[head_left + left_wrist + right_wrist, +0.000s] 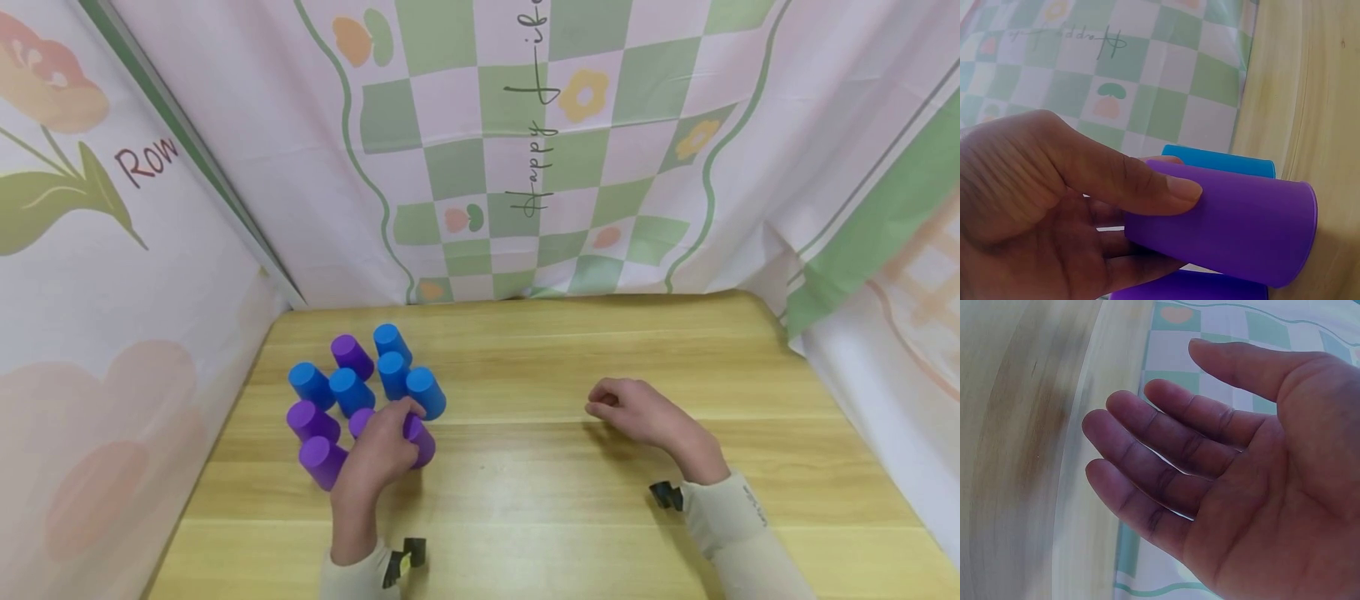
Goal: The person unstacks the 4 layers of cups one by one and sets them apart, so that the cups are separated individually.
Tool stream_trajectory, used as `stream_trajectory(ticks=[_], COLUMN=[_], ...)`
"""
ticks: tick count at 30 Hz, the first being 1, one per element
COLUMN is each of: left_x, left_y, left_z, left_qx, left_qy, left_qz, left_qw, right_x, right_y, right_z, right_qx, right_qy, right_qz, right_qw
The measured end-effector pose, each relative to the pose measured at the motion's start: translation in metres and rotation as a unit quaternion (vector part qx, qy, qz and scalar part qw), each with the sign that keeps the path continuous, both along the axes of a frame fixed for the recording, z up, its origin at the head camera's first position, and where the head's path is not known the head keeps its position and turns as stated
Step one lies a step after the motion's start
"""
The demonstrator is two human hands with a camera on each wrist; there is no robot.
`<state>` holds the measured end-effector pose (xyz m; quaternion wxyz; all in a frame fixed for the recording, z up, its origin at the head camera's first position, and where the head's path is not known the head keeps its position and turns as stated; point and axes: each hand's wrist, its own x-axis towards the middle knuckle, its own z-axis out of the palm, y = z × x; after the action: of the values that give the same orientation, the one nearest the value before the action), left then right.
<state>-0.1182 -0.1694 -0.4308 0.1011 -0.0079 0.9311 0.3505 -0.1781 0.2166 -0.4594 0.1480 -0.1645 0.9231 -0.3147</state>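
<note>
My left hand (386,446) grips a purple cup (1235,225) that is upside down, thumb on its near side and fingers behind it. In the head view this purple cup (422,443) is at the front right of a cluster of upturned cups, partly covered by the hand. A blue cup (426,393) stands just behind it, and another purple cup (361,421) shows to the left of the fingers. Over the right half of the table, my right hand (637,410) holds nothing; in the right wrist view its fingers (1160,450) are loosely bent, palm showing.
Several more blue cups (351,392) and purple cups (322,461) stand upside down on the left of the wooden table (525,492). A checked curtain (517,167) hangs along the back edge, and printed cloth (112,333) hangs at the left side.
</note>
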Motion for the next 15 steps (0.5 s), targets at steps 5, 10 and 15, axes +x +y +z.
stream_trajectory(ticks=[5,10,15], left_x=[-0.0013,-0.0016,-0.0010], left_y=[-0.0006,-0.0004,-0.0004], left_z=[-0.0007,-0.0009,0.0020], left_qx=[-0.001,-0.003,0.000], left_qy=[0.001,-0.001,-0.003], left_qz=[-0.003,-0.003,0.001], left_qw=[1.0000,1.0000,1.0000], right_x=[-0.0009,-0.0015,-0.0025], right_y=[-0.0009,-0.0016,-0.0022], right_z=[-0.0007,-0.0005,-0.0005], right_qx=[0.000,-0.001,0.000], right_qy=[0.000,-0.001,0.002], right_qz=[0.000,0.001,0.001], right_qw=[1.0000,1.0000,1.0000])
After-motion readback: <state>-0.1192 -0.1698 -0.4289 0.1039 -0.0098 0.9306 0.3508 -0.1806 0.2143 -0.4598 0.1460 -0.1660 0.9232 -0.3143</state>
